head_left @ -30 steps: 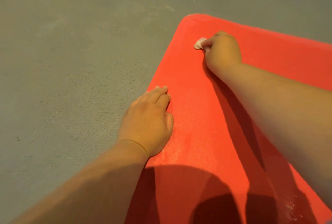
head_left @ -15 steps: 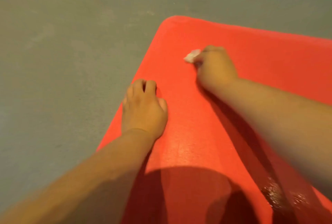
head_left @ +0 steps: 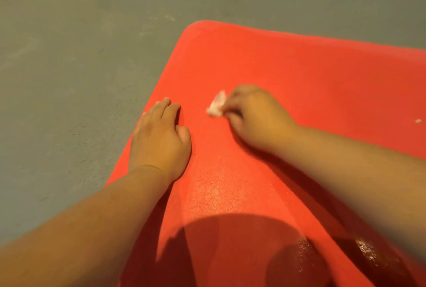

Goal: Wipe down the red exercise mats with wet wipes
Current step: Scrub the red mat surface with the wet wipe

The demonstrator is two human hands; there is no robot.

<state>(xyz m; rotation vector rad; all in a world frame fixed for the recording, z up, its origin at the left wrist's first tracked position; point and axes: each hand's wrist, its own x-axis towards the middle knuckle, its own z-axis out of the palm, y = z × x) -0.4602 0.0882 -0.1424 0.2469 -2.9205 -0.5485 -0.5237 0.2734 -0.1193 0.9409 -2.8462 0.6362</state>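
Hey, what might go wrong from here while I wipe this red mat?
1. The wipe in your right hand is a small crumpled wad, and a white scrap lies on the mat; it may be shedding bits.
2. The wet patch near you looks slippery for a knee or palm.
3. Your left hand rests at the mat's edge and might slide off.

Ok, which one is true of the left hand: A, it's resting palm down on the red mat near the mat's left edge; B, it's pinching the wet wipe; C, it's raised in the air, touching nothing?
A: the left hand lies palm down on the red mat by its left edge, while the right hand pinches the wet wipe.
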